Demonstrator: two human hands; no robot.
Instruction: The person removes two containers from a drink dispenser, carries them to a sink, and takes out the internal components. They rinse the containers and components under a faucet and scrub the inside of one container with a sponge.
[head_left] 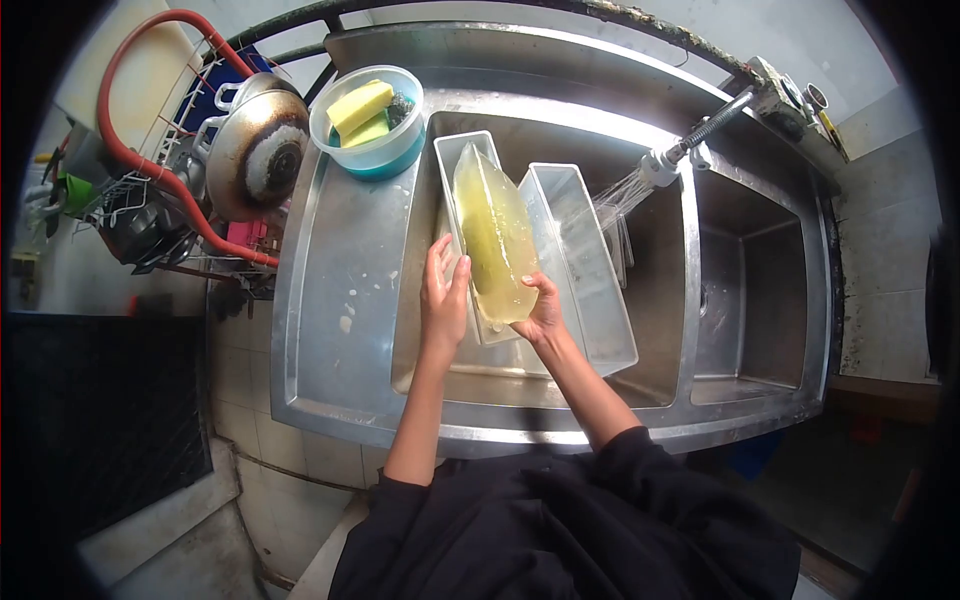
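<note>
A long, glossy, see-through yellow-green bag (495,230), bulging as if full, lies lengthwise over a narrow white plastic bin (447,165) in the sink. My right hand (541,308) grips its near lower end, thumb on top and fingers underneath. Along the bag's left side is my left hand (444,295), fingers stretched out and apart; whether it touches the bag is hard to tell. A second long white bin (606,290) sits just to the right, tilted in the same basin.
Water sprays from a faucet (660,165) toward the second bin. A steel divider (690,290) separates a smaller basin (745,290). On the left drainboard (345,270) stands a round tub (375,165) with yellow sponges (362,108). A rack holds a scorched pan (258,155).
</note>
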